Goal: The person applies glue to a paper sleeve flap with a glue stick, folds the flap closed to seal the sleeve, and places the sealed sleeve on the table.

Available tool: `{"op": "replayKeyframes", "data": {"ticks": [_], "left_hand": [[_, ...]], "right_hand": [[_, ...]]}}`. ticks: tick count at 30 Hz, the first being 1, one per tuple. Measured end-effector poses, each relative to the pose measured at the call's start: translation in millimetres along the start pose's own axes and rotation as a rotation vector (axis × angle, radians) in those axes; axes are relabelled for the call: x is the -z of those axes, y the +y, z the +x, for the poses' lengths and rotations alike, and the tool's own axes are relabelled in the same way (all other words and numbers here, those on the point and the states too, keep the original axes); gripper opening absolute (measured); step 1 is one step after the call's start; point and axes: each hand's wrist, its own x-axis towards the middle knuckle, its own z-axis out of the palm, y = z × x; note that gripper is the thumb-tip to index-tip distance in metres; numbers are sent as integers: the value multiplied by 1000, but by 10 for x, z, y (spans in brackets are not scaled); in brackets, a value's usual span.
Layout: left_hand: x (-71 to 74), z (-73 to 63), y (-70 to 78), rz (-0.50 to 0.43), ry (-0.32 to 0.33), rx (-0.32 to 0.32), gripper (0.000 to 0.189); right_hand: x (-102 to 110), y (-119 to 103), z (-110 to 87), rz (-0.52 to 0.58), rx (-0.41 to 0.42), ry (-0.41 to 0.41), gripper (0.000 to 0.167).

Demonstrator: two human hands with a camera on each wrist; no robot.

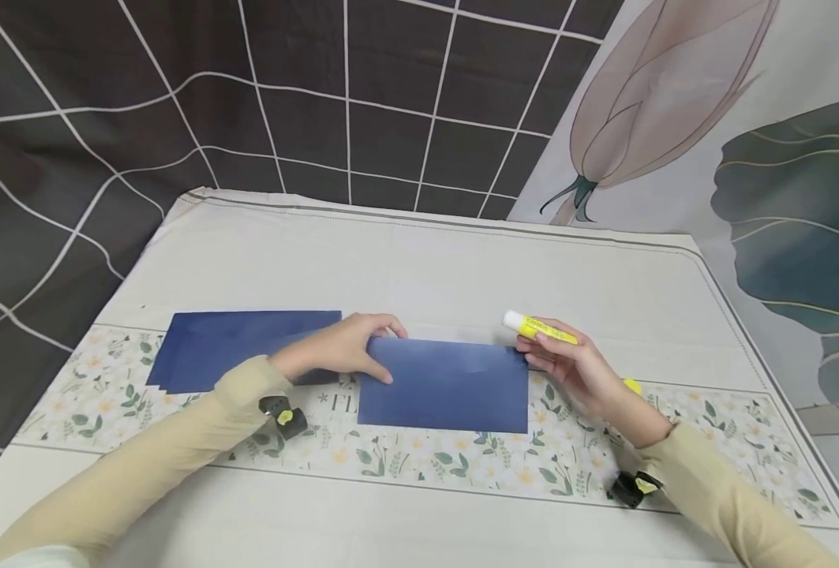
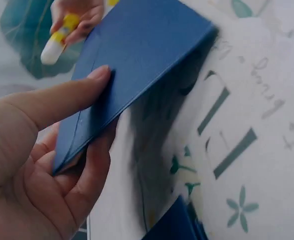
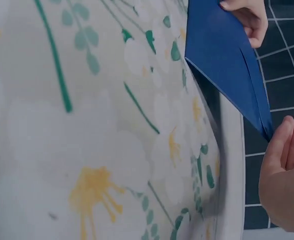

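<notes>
A flat rectangle of folded blue paper (image 1: 442, 386), shaped like an envelope, is held above the table. My left hand (image 1: 348, 344) grips its left end, thumb on the face and fingers behind. A crease runs along one long edge of the folded blue paper (image 2: 137, 50) in the left wrist view. My right hand (image 1: 568, 359) holds a yellow glue stick (image 1: 550, 331) with its white end pointing up and left. In the right wrist view, the fingertips (image 3: 286, 127) of that hand meet the paper's corner. More blue papers (image 1: 241, 339) lie overlapping at the left, partly behind my left forearm.
A small round yellow thing (image 1: 632, 386), partly hidden by my right wrist, is on the table. The pale tablecloth (image 1: 419, 260) has a flowered band across it. Behind the table hang a dark gridded curtain (image 1: 391, 102) and a flower-printed cloth (image 1: 661, 118).
</notes>
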Motion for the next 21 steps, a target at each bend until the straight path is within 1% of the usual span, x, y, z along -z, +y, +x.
{"op": "replayKeyframes", "data": {"ticks": [4,6,9,11,14,17,19,21], "left_hand": [[128,-108,-81,-110,23,-20,53],[186,-180,-138,-163,35,-47,52],[254,-321,-226,-233,52,-54,51],[285,-433,-282,-242,83,-32,50],[327,-601,-353,-259,140,21,49],[382,-775,-429,-288,214,58,48],[425,-908,-478,-314,268,70,48],[464,-1043,-523,-324,320,96,49]], "right_hand": [[5,-19,-44,47,63,-82,33],[10,-20,-66,69,88,-116,35],[23,-25,-102,73,98,-159,36],[39,-26,-137,74,89,-181,37],[72,-19,-198,62,78,-207,39],[99,-9,-248,54,81,-233,41],[110,-2,-269,45,80,-252,42],[121,7,-281,33,72,-283,42]]}}
